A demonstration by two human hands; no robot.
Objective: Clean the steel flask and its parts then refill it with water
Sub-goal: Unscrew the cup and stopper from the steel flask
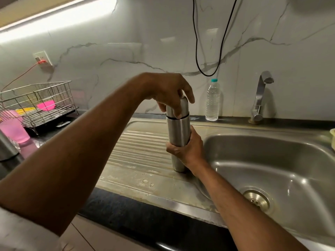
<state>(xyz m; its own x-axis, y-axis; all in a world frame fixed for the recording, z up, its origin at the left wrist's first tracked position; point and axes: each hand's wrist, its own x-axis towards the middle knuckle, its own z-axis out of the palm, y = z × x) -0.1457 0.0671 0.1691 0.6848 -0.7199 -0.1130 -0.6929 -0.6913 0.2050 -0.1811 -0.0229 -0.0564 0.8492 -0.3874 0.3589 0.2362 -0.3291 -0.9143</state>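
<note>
Marble wall behind, we stand one smooth steel flask upright on the ribbed steel drainboard. Our right hand grasps its body; above that, our left hand clasps its rounded cap.

Wire dish rack at far left on the dark counter – pink bowl and something yellow inside, black drip tray under it. Two translucent pink tumblers just in front of the rack, w/ a steel vessel at the left edge, cut off. White wall socket above, orange plug in it, cable trailing down-left. Marble-look backsplash; black cable loop hangs down it. Clear plastic water bottle, teal cap, upright on the ledge left of the steel tap – well apart from it. Pale yellow-green item at the right edge, too cropped to tell.
</note>
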